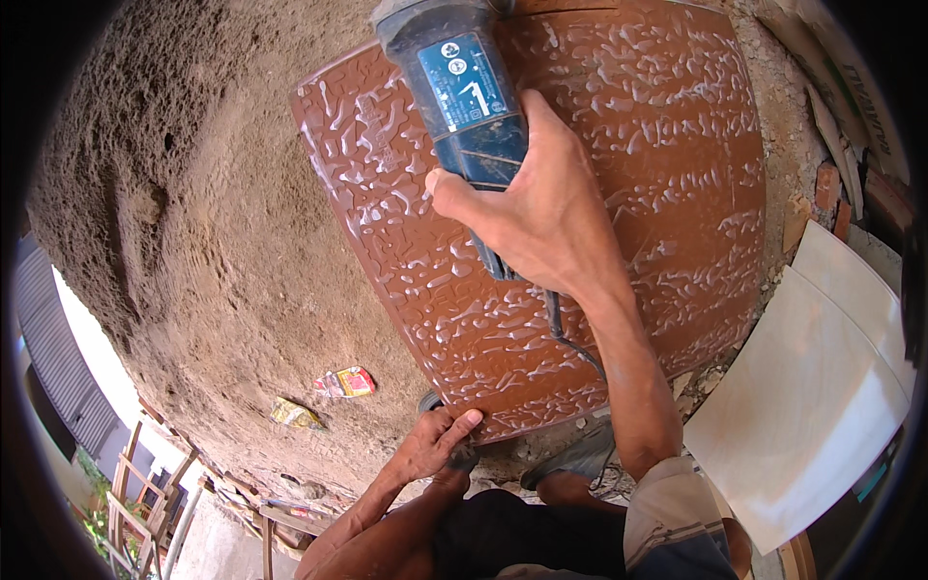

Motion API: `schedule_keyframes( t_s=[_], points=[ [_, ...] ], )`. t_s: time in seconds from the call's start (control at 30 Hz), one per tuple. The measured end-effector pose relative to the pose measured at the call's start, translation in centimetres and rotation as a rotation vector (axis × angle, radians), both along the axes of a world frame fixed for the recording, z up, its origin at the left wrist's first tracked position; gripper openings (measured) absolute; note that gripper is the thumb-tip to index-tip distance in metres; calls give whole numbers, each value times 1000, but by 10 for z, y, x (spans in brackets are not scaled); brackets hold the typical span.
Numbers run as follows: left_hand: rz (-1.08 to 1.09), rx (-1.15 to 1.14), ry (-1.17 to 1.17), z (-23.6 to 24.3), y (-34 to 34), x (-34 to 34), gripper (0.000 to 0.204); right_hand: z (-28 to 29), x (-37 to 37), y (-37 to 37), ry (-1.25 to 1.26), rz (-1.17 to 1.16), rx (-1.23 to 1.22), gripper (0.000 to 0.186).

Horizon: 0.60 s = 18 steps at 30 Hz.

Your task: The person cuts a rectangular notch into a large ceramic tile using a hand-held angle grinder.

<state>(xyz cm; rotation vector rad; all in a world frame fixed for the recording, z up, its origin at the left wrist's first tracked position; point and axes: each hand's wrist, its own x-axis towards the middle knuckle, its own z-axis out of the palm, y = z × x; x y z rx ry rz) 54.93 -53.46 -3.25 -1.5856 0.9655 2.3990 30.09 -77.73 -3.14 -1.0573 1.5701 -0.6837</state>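
My right hand [541,208] is wrapped round the blue-grey body of an angle grinder [464,97], near the top middle. The grinder's head reaches the top of the picture, and I cannot make out its disc. Its dark cord [558,314] runs back beneath my right forearm. Under it lies a large brown tile [677,222] with a glossy raised pattern. My left hand [432,445] grips the tile's near left corner, thumb on its edge, the other fingers partly hidden.
Bare brown soil [222,251] spreads left of the tile, with two crumpled wrappers [345,382] on it. A pale beige panel [802,387] leans at the right, near brick pieces [827,186] and a sack [860,97]. My sandalled foot [570,474] is close to the near edge.
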Motion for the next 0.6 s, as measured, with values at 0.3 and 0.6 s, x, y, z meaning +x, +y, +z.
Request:
schedule_keyframes(
  t_s=[0.3,0.6],
  points=[
    [-26,-13,6,-2,1,1,60,-2,2,4,71,-4,-29,46],
    [-3,-25,8,-2,2,0,62,5,6,0,26,-23,34,43]
  ],
)
